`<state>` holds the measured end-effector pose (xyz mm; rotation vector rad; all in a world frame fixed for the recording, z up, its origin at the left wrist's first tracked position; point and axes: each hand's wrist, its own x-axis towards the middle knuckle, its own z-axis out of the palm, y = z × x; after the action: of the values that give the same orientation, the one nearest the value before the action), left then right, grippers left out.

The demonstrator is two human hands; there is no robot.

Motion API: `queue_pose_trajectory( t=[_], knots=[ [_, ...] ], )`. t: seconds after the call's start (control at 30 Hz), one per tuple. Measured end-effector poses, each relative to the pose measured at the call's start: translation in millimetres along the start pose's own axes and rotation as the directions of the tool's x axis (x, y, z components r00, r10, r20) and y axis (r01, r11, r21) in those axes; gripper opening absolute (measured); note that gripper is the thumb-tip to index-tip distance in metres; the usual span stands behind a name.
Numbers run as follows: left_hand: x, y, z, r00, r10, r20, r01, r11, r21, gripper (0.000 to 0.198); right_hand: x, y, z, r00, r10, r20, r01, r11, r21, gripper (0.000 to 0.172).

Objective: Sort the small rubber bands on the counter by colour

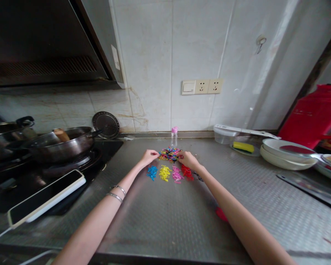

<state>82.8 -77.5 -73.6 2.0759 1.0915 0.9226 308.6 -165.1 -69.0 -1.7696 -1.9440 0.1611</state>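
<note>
A mixed pile of small colourful bands (169, 155) lies on the metal counter (160, 221). My left hand (150, 156) is at the pile's left edge, its fingers pinched together. At the right edge is my right hand (188, 159), also with fingers closed. What either hand holds is too small to make out. Sorted heaps lie in front of the pile: blue (152, 172), yellow (164, 173), pink (177, 174) and red (187, 172). Some black pieces (198, 176) show partly behind my right wrist. A clear bottle with a pink top (174, 137) stands behind the pile.
On the left are a stove with a steel pan (68, 143) and a phone (46, 197) with a cable. To the right sit a yellow sponge (243, 147), a plastic tub (224, 136), stacked bowls (287, 156), a knife (309, 189) and a red jug (313, 114). A pink object (221, 214) touches my right forearm's outline.
</note>
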Motion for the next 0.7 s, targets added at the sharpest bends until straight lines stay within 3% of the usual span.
queue_pose_trajectory(
  t=[0.5, 0.7],
  knots=[
    [2, 4, -2.7, 1.000, -0.002, -0.028, 0.001, 1.000, -0.025, 0.016, 4, 12, -3, 0.976, -0.055, -0.211, 0.087, 0.986, 0.142, 0.029],
    [7, -2, -4.3, 0.999, 0.019, -0.028, -0.020, 0.999, -0.032, 0.018, 0, 0, -6, 0.970, -0.056, -0.235, 0.107, 0.971, 0.215, 0.028]
  ],
)
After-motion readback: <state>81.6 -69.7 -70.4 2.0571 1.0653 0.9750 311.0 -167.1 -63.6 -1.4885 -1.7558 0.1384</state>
